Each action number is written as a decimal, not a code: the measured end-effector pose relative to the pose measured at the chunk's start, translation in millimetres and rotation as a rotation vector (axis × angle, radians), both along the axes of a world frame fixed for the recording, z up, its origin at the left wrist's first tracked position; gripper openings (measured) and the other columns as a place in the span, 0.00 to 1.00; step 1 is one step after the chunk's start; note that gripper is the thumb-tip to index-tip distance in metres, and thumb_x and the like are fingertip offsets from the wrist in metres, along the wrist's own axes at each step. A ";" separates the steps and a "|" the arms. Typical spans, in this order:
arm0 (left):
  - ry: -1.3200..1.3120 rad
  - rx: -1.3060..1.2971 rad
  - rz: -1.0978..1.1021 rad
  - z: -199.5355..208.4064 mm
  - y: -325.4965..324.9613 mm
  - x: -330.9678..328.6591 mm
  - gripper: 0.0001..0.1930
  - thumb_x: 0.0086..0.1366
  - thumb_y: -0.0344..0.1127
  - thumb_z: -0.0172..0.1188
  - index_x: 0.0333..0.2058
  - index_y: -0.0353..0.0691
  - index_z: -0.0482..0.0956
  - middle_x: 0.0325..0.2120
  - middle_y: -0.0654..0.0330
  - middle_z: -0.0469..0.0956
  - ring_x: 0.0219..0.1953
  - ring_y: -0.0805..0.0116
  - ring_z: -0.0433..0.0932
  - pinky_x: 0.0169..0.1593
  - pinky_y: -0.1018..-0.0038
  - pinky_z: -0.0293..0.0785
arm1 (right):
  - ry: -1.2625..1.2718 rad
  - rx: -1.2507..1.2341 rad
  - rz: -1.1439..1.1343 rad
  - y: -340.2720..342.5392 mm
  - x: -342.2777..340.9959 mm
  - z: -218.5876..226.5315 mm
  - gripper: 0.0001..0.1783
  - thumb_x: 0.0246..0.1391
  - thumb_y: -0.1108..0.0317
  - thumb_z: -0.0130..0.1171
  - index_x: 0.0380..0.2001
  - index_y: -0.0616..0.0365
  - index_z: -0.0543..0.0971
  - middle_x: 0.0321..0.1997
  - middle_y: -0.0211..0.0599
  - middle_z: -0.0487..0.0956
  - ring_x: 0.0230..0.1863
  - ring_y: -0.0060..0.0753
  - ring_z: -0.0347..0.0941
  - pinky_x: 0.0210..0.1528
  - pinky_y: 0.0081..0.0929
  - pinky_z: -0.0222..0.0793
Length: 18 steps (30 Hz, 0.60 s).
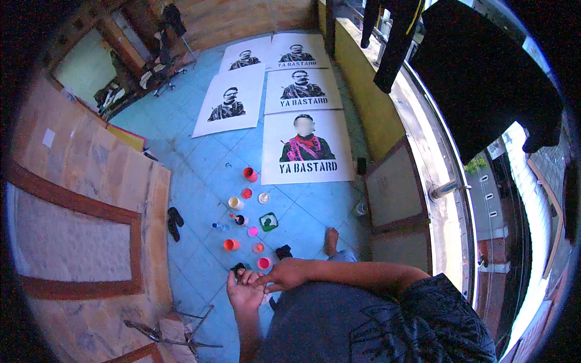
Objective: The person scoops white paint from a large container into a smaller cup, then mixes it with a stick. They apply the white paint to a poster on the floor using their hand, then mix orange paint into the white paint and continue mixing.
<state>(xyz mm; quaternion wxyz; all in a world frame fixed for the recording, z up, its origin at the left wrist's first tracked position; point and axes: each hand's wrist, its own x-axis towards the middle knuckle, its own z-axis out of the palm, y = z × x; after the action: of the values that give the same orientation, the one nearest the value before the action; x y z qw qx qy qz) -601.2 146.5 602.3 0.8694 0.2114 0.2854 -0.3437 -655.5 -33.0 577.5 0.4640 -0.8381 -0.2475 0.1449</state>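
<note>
My left hand (245, 294) is held palm up in front of my body, its thumb apart and its fingers loosely bent. From the right, my right hand (287, 275) reaches across, its stretched fingers touching the left hand's fingers and palm. Neither hand visibly holds anything. Just beyond them on the floor stand a tub of pink paint (264, 263) and a dark object (238, 267) partly hidden by my fingers. A black crumpled item (283, 251) lies beside the tub. Farther off is a large white print (308, 172) of a figure with pink and red parts.
Orange (231, 244), red (249, 174) and cream (235, 203) paint tubs, several lids and a green tray (268, 222) spread over the blue tiles. More black-and-white prints (230, 124) lie beyond. My bare foot (331, 241) is at right; black sandals (175, 224) lie left.
</note>
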 end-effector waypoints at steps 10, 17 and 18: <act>0.092 -0.178 -0.054 -38.9 10.6 9.0 0.13 0.68 0.37 0.43 0.23 0.47 0.65 0.13 0.71 0.54 0.15 0.75 0.54 0.38 0.70 0.65 | -0.036 -0.017 0.026 -2.1 -4.2 7.8 0.22 0.59 0.56 0.54 0.55 0.49 0.71 0.35 0.50 0.78 0.38 0.56 0.75 0.37 0.49 0.68; 0.096 -0.079 -0.012 -43.9 10.4 13.0 0.12 0.68 0.37 0.41 0.25 0.47 0.67 0.13 0.72 0.55 0.13 0.77 0.52 0.32 0.73 0.62 | -0.022 -0.006 0.012 10.7 -3.6 -24.3 0.26 0.59 0.49 0.54 0.58 0.42 0.69 0.38 0.50 0.80 0.39 0.58 0.77 0.40 0.52 0.71; 0.109 -0.079 0.004 -44.5 13.4 13.4 0.12 0.69 0.37 0.41 0.26 0.47 0.68 0.13 0.72 0.55 0.13 0.77 0.51 0.31 0.73 0.61 | 0.013 0.019 0.014 11.4 -3.1 -17.3 0.25 0.58 0.51 0.54 0.58 0.44 0.69 0.37 0.51 0.79 0.39 0.58 0.76 0.40 0.50 0.70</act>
<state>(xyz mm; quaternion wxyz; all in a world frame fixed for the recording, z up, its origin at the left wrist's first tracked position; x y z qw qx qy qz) -587.7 159.9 557.8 0.8610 0.1573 0.3188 -0.3638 -658.6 -21.6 560.2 0.4725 -0.8309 -0.2518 0.1514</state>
